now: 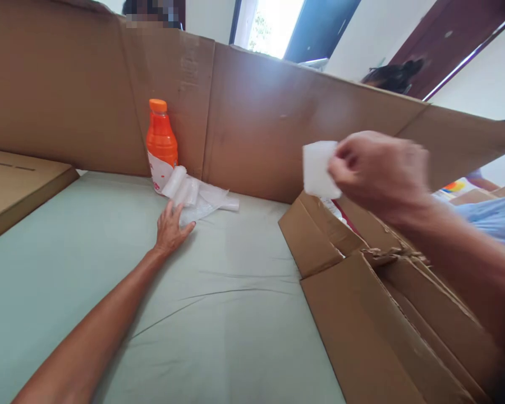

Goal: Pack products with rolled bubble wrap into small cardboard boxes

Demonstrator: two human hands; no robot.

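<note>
My right hand [374, 168] is raised over an open cardboard box [353, 314], its fingers closed on a white square piece [318, 168] that looks like a small sheet or pad; its material is hard to tell. The hand is slightly blurred. My left hand [171, 227] reaches across the table with fingers spread, its fingertips at the near edge of crumpled, partly rolled translucent plastic wrap [189, 191]. Right behind that wrap stands an orange bottle [162, 140] with an orange cap and a pale label, upright against the cardboard wall.
A tall cardboard wall [248, 118] runs along the back of the pale green tabletop [235, 325]. On the left lies a flat cardboard box [21, 185]. Some items show inside the open box at right, mostly hidden. Two people's heads show beyond the wall.
</note>
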